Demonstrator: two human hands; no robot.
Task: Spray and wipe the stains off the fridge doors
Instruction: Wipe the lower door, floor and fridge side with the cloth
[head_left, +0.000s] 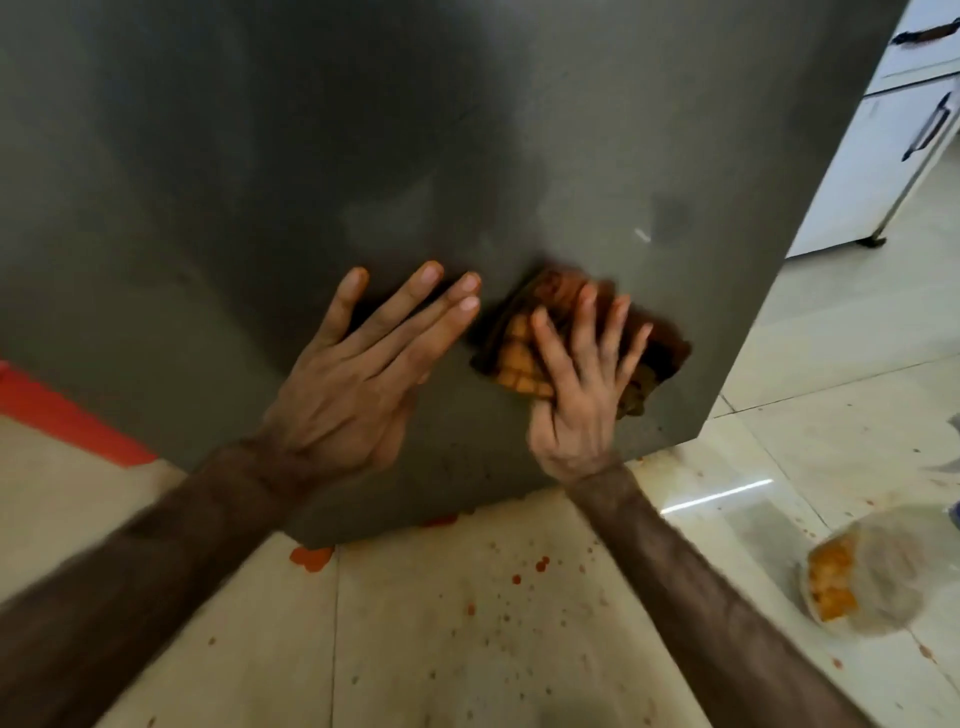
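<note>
The grey fridge door (363, 156) fills most of the head view, with faint smears near its lower right. My left hand (358, 374) lies flat against the door, fingers spread, holding nothing. Just to its right, my right hand (582, 384) presses a crumpled orange and brown checked cloth (524, 353) onto the lower part of the door, near the door's right edge. No spray bottle is in view.
Pale floor tiles (467, 649) below the fridge carry orange-red splatters and a larger blob (310, 557) at the door's bottom edge. A blurred bag with something orange inside (857, 577) lies on the floor at right. White cabinets with dark handles (904, 130) stand at the upper right.
</note>
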